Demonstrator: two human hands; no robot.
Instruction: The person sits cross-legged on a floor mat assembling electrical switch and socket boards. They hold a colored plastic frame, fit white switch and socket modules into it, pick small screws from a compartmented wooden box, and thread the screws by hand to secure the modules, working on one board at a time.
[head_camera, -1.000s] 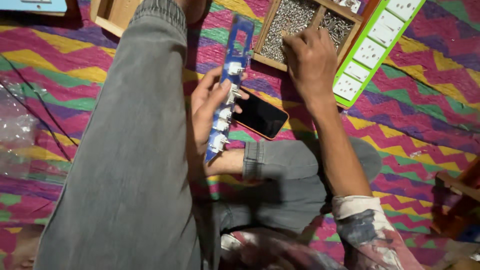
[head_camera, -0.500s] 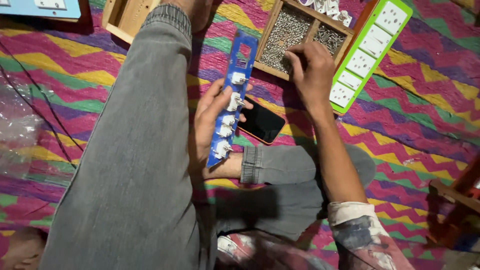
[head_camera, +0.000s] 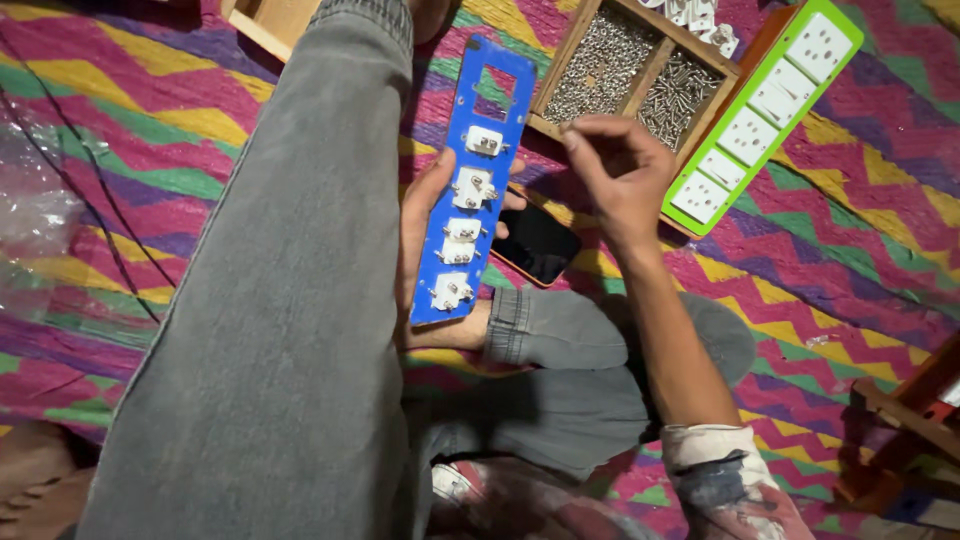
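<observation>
My left hand (head_camera: 422, 235) holds a long blue panel (head_camera: 505, 90) upright from behind, over my raised grey-trousered knee (head_camera: 290, 300). Several white socket modules (head_camera: 462, 235) with metal terminals sit in the panel's cut-outs, and the top cut-out is open. My right hand (head_camera: 625, 185) hovers just right of the panel, at the near edge of a wooden tray (head_camera: 650, 75) of small screws. Its fingertips are pinched together. Anything between them is too small to see.
A dark phone (head_camera: 538, 245) lies on the zigzag cloth under my hands. A green panel with white sockets (head_camera: 765, 125) leans beside the tray, with loose white parts (head_camera: 700, 18) behind it. There is clear plastic (head_camera: 30, 225) at the left and wooden pieces (head_camera: 905, 420) at the lower right.
My right hand has drawn back from over the screw tray toward the panel, fingers now pinched. My left hand has turned the blue panel more squarely to face me.
</observation>
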